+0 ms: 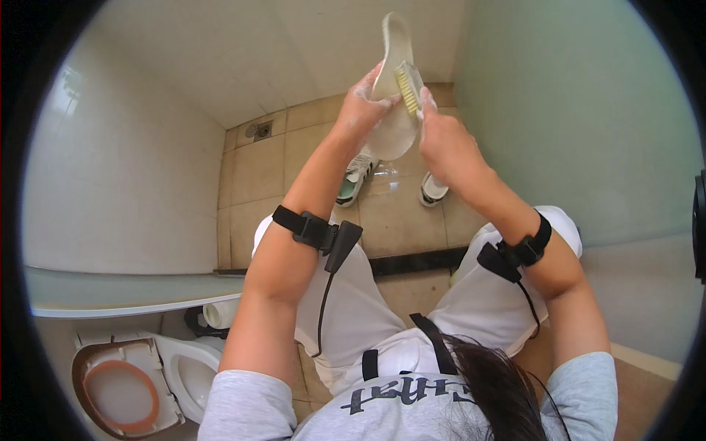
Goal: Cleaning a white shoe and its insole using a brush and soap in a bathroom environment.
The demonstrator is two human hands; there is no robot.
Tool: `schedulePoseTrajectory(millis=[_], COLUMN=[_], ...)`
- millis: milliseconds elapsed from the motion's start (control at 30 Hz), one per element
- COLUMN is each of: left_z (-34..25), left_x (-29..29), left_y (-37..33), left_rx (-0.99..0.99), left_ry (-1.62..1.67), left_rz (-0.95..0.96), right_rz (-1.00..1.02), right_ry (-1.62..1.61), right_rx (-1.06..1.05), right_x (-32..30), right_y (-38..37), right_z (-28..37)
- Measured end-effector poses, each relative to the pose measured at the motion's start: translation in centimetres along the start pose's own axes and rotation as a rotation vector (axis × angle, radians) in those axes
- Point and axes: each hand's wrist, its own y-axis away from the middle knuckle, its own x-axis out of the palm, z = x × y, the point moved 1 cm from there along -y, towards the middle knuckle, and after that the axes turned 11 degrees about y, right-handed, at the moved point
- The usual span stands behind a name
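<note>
A white shoe insole (392, 140) is held up in front of me, its narrow end pointing away. My left hand (362, 109) grips its left edge, with white suds on the fingers and the thumb over the upper face. In my right hand (443, 138) is a scrubbing brush (409, 87) with pale yellow bristles, turned against the insole's right side. Below, on the wet tiles, lies a white sneaker (358, 175) with black stripes and a green inside. Another white shoe (433, 191) is under my right hand, partly hidden by it.
A floor drain (259, 131) sits in the far left corner of the tiles. Frosted glass (581, 110) rises on my right, and a white wall (132, 169) on my left. A dark sill (419, 262) crosses the floor before my knees. At lower left stands a toilet (173, 360).
</note>
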Motion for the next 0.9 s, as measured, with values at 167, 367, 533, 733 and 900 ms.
schedulePoseTrajectory(millis=[167, 367, 533, 733, 900], left_z=[-0.5, -1.6, -2.1, -2.1, -2.3], left_x=[1.3, 1.5, 1.9, 1.8, 0.6], left_y=[1.1, 1.7, 2.0, 1.7, 2.0], left_rx=[-0.045, -0.11, -0.121, -0.212, -0.175], left_ry=[0.111, 0.2, 0.219, 0.206, 0.149], left_rz=[0.137, 0.119, 0.121, 0.126, 0.139], right_rz=[-0.225, -0.236, -0.098, -0.073, 0.012], right_ry=[-0.101, -0.581, -1.248, -1.121, -0.9], right_rx=[-0.015, 0.164, 0.316, 0.187, 0.171], right_x=[1.1, 0.9, -1.4, -1.6, 0.1], right_y=[-4.5, -7.0, -6.1, -5.5, -3.6], right_z=[-4.6, -6.6, -5.2, -5.3, -3.2])
